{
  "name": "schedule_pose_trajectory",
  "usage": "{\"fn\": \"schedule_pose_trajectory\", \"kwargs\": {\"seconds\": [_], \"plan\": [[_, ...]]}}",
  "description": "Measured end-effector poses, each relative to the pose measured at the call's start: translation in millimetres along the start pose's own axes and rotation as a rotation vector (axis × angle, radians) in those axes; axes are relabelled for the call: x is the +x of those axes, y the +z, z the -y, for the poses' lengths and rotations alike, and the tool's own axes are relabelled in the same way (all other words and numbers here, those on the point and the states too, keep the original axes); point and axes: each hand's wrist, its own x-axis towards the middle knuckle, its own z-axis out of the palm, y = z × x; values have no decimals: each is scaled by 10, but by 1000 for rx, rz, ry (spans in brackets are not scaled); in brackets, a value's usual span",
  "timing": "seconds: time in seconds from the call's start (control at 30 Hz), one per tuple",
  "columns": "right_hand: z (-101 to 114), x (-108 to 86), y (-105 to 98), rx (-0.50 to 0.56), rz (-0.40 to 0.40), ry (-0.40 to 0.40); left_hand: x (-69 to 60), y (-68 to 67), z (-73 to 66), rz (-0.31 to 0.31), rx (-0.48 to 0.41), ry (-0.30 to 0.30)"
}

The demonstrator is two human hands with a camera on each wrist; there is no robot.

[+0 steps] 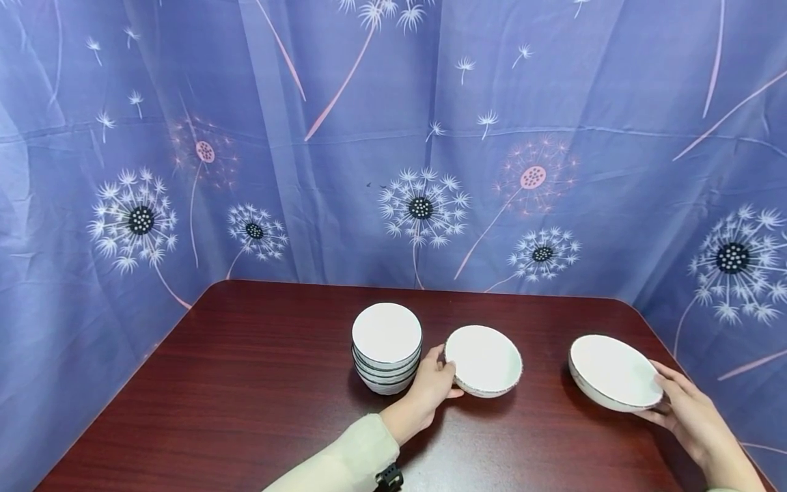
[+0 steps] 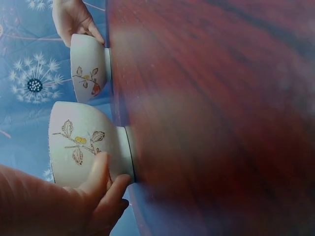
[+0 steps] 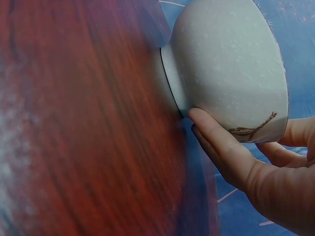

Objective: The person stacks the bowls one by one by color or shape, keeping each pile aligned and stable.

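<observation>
My left hand grips the left side of a white bowl near the middle of the table. In the left wrist view this bowl shows a leaf-and-branch pattern, with the thumb on its outer wall. Farther right, my right hand holds a second white bowl by its right side, thumb near the rim and fingers below. The right wrist view shows that bowl with fingers against its wall and foot. It looks slightly tilted; whether its foot touches the table I cannot tell.
A stack of several white bowls with dark rims stands just left of my left hand. Everything rests on a dark red wooden table. A blue curtain with dandelion prints hangs behind and beside the table edges.
</observation>
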Motion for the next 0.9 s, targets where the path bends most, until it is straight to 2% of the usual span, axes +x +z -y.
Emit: {"fn": "schedule_pose_trajectory", "kwargs": {"seconds": [0.13,0.3,0.5,0.67,0.9], "plan": [[-10,9,-10,2,14,-7,-4,3,-14,-28,113,15],[3,25,-15,25,16,-11,45,-9,-15,-52,287,69],[1,27,-37,52,29,-22,101,-29,-23,-7,411,127],[-17,16,-54,65,40,-30,124,-42,-2,64,457,129],[-42,8,-72,145,30,-50,146,-62,-6,123,436,111]]}}
